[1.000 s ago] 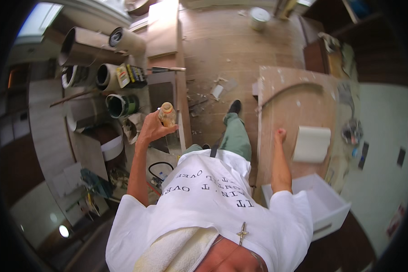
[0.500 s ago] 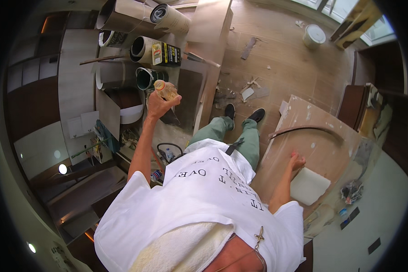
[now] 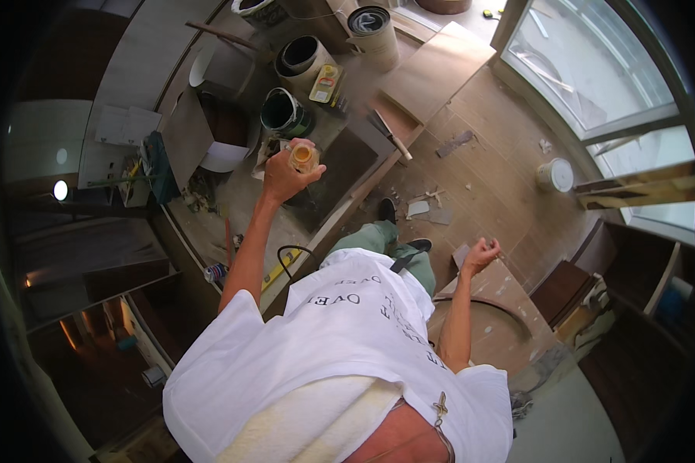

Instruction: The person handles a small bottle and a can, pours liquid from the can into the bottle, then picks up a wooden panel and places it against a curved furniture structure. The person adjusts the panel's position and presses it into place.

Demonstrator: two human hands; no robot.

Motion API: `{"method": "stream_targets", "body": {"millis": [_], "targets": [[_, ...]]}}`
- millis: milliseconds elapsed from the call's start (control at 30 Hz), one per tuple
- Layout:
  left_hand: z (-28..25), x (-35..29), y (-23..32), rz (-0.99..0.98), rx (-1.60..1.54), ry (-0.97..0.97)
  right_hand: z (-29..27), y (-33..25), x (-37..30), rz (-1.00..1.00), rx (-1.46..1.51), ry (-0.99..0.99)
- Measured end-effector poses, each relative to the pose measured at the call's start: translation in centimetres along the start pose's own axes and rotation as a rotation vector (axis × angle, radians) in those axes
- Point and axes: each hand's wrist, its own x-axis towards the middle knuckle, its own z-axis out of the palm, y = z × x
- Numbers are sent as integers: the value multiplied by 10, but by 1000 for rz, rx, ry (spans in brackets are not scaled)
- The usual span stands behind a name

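Note:
My left hand [image 3: 284, 177] is closed around a small clear plastic bottle [image 3: 304, 159] with an orange-yellow top, held above the cluttered work surface. The top faces up toward me; whether it is capped I cannot tell. Just beyond the bottle stands a dark green bucket [image 3: 283, 116]. Out to the right, my right hand [image 3: 480, 256] is raised with its fingers curled together. Anything inside those fingers is hidden or too small to name. Below that hand lies a pale, paint-spotted board [image 3: 510, 339] with a curved brown strip [image 3: 498, 304] on it.
Beyond the bucket stand a yellow-and-black container [image 3: 327, 83] and a tall pale canister [image 3: 373, 38]. A light-handled tool [image 3: 394, 139] lies at the surface's edge. Scraps [image 3: 421, 208] litter the wooden floor, where a white tub [image 3: 554, 176] stands near the glass door [image 3: 594, 69].
My view has swung to the right, toward the glass door. The bottle has tipped so its top faces me. My right hand has risen and moved farther forward from over the board.

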Motion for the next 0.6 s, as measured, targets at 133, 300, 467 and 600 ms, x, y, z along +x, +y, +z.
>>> {"method": "stream_targets", "body": {"millis": [133,300,467,600], "targets": [[-20,-26,-65,-168,-49,91,137,-111,-1,-82,82,-288],[-35,-71,-123,-390,-23,138,308,-247,-66,-13,139,-631],[-38,-94,-140,-545,-50,270,479,-315,-117,45,60,-588],[-15,-149,-115,-866,-147,338,520,-386,-152,230,-105,-765]]}}
